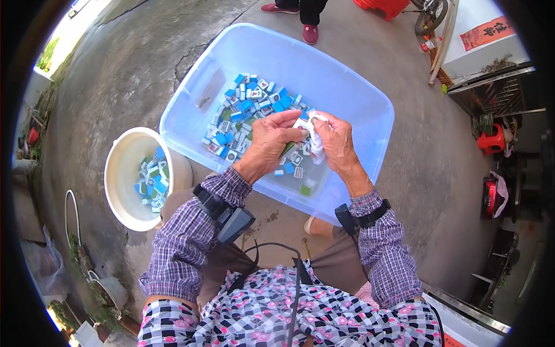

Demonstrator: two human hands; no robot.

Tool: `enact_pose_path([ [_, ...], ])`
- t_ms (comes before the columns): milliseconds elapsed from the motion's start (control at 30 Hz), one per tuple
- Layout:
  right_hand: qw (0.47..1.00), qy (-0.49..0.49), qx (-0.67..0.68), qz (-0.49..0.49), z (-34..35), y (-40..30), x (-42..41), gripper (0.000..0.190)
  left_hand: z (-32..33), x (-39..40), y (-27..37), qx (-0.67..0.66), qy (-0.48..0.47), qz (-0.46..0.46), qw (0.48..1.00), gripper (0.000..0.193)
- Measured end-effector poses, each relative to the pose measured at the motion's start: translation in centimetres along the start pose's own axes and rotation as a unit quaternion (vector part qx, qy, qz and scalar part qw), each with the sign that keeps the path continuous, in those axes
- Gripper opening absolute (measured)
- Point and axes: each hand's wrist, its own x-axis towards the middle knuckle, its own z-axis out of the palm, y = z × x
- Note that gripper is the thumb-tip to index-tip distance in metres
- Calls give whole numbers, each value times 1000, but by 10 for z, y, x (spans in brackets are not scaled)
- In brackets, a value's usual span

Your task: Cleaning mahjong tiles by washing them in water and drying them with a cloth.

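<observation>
My left hand [271, 139] grips a few mahjong tiles [289, 149] over a large translucent blue plastic tub [347, 86]; one shows a green side, another a white face. Their exact number is hidden by my fingers. A crumpled white cloth [318, 145] is pinched in my right hand [340, 139] and touches the held tiles. Below my hands, many loose mahjong tiles [247, 104] lie heaped in the tub, with blue or green backs and white faces. The heap is thickest on the tub's left side.
A round cream bucket [115, 182] holding more tiles [154, 180] stands left of the tub. Another person's legs and red shoes [310, 34] are beyond the far rim. A cable [299, 277] runs over my lap. Red plastic stools [492, 139] stand at the right.
</observation>
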Motion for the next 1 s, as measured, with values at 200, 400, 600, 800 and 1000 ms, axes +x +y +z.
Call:
enact_pose_path([
  [200, 996, 83, -27, -33, -7, -16, 2, 30, -20, 10, 0, -368, -38, -152, 917, 34],
  [400, 897, 71, -267, -345, 24, -47, -21, 28, -11, 22, 1, -476, -47, -131, 868, 22],
  [600, 800, 23, -460, -385, 51, -13, -29, 52, -6, 17, -21, -410, -44, -122, 903, 25],
  [800, 815, -20, -383, -434, 43, -10, -28, 49, -11, 13, -20, -354, -55, -68, 931, 46],
  [1000, 832, 2, -342, -437, 42, 0, -20, 40, -5, 8, -5, -356, -36, -76, 931, 57],
])
